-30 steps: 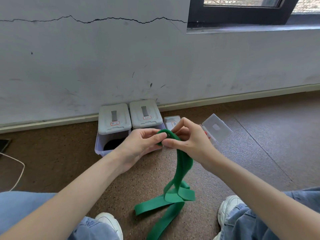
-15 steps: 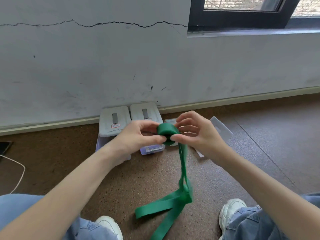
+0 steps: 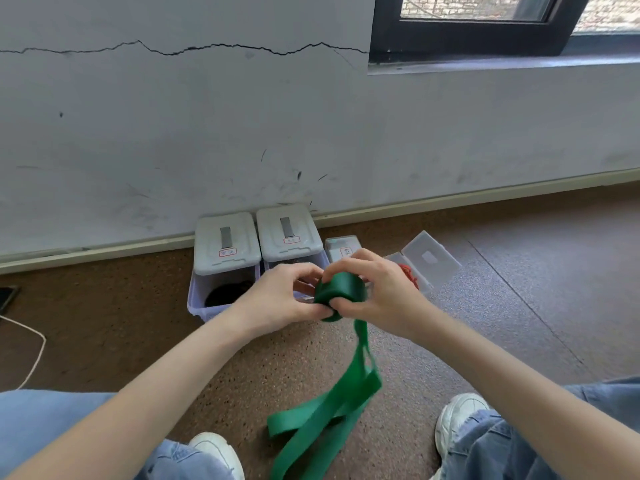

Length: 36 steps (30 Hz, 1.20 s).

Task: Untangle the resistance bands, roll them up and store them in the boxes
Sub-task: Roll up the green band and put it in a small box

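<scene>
Head view shows your brown speckled floor (image 3: 519, 306) meeting a cracked grey wall (image 3: 173, 133). Beyond your hands stand two lidded boxes (image 3: 227, 244), the leftmost holding something dark; an open box (image 3: 429, 259) beyond your right hand shows something red. Your left hand (image 3: 277, 299) and right hand (image 3: 384, 299) pinch the rolled green band (image 3: 341, 292), its tail trailing down to the floor.

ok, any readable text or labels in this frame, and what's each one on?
None is legible.
Left box lid: red-bordered label, characters too blurred to read.
Middle box lid: red-bordered label, too blurred.
Small box: label, too blurred.
Open clear lid: pale patch, no text discernible.
Green band: no print visible.
</scene>
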Each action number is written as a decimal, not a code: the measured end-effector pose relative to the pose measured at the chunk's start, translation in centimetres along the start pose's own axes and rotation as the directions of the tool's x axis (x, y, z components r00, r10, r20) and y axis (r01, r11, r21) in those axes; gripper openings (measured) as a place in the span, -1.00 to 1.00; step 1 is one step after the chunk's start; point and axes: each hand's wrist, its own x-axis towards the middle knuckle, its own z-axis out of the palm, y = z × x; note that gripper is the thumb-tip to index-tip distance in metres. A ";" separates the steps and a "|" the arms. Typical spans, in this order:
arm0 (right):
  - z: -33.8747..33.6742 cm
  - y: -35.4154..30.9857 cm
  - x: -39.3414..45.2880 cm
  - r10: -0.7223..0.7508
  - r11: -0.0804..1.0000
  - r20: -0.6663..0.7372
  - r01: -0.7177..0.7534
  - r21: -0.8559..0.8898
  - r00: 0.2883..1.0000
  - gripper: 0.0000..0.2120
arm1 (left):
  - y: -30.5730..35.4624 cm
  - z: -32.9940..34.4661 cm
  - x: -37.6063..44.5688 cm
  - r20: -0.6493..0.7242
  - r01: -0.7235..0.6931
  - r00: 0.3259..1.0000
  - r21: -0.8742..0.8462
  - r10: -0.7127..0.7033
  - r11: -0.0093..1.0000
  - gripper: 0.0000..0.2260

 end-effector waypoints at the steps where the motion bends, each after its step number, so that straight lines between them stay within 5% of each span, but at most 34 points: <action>1: -0.1 0.0 0.0 0.009 1.000 0.000 -0.009 0.011 1.000 -0.70 | 0.1 0.0 0.0 -0.007 0.003 1.000 -0.010 -0.003 1.000 -0.74; 7: -1.7 -0.7 0.4 0.125 0.869 -0.140 -0.040 0.492 0.982 -0.65 | 1.0 -1.9 0.2 -0.135 0.007 0.988 -0.463 -0.078 0.887 -0.64; 13: -0.5 -1.4 0.4 0.140 0.822 -0.153 -0.029 0.569 0.978 -0.73 | 1.0 -1.4 0.0 -0.165 -0.037 0.979 -0.722 -0.120 0.691 -0.65; 17: -0.6 -0.8 0.1 0.134 0.871 -0.113 -0.062 0.488 0.985 -0.74 | 0.3 -1.1 0.0 -0.082 0.040 0.991 -0.570 -0.105 0.820 -0.70; 21: -0.3 -0.2 -0.2 -0.012 1.000 -0.007 0.012 0.021 1.000 -0.73 | 0.4 -1.3 0.1 0.027 0.047 0.999 -0.196 -0.043 0.979 -0.72; 28: -0.2 -0.5 -0.3 -0.032 0.999 0.013 0.032 0.026 0.999 -0.73 | 0.4 -1.2 -0.2 0.044 -0.013 0.999 -0.032 0.014 0.999 -0.71; 33: -1.7 -1.0 0.2 0.085 0.835 -0.132 0.002 0.550 0.988 -0.65 | 1.9 -3.3 -0.8 -0.074 -0.045 0.997 -0.460 0.012 0.887 -0.68; 36: -1.1 -1.3 0.1 0.098 0.817 -0.155 0.009 0.576 0.983 -0.69 | 2.8 -3.9 -0.7 -0.168 -0.099 0.985 -0.694 -0.027 0.714 -0.66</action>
